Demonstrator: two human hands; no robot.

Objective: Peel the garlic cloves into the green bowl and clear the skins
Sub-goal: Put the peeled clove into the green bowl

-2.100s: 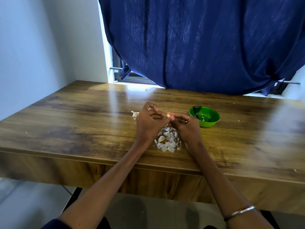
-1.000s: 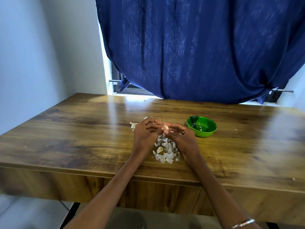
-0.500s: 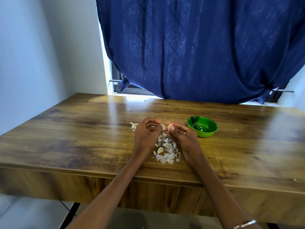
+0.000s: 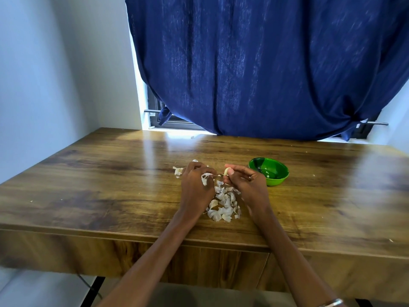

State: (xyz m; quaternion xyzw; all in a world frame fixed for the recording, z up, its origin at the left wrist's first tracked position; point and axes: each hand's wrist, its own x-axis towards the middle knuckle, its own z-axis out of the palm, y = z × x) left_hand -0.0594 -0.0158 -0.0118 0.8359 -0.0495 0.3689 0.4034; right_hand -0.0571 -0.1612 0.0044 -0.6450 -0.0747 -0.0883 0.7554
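Right hand (image 4: pixel 245 185) pinches peeled clove (image 4: pixel 226 172), long axis upright. Green bowl (image 4: pixel 279 180) lies just right of it. Left hand (image 4: pixel 194 187) pinches skin (image 4: pixel 204 179).

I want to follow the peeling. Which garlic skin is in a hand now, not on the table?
The skin that the left hand pinches, just left of the clove in the right hand. The skin pile lies on the table.

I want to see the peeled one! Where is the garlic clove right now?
In the head view the garlic clove is pinched in the right hand, just left of the green bowl and above the pile of skins.
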